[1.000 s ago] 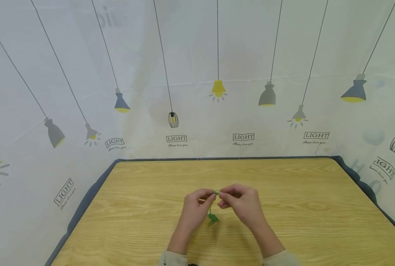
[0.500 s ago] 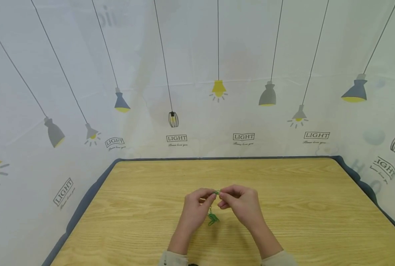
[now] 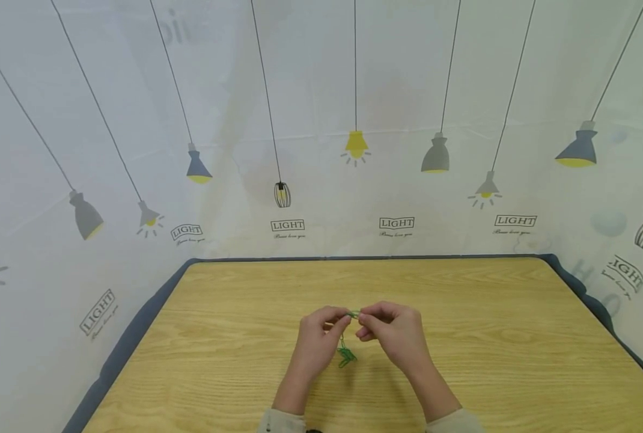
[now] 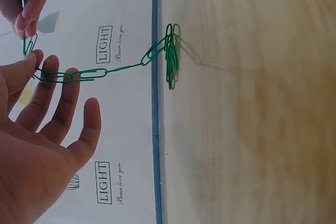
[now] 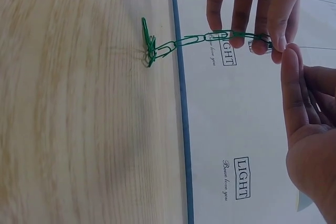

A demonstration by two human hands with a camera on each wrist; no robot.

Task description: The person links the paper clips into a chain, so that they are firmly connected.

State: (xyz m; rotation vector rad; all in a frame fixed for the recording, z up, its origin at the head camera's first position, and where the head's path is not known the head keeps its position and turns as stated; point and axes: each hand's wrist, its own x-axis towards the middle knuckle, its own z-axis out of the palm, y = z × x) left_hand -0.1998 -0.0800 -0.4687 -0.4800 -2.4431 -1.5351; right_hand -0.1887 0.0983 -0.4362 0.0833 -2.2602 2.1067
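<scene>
A chain of linked green paper clips (image 4: 92, 74) hangs from my left hand (image 3: 317, 340), whose thumb and index finger pinch its upper end. Its lower links gather in a small bunch (image 4: 171, 61) resting on the wooden table. Opposite, my right hand (image 3: 399, 337) pinches a green paper clip (image 4: 25, 46) between thumb and index finger. This clip spans the short gap between both sets of fingertips. Whether it is hooked into the chain's top link cannot be made out, as the fingers cover that spot.
The wooden table (image 3: 219, 361) stretches to both sides of the hands. Behind it and along its sides hangs a pale sheet (image 3: 321, 90) printed with lamps and lettering. A dark blue edge (image 3: 278, 259) runs along the table's back.
Both hands stay almost still, holding the same grip on the clip and chain. Only very slight shifts of the fingers show.
</scene>
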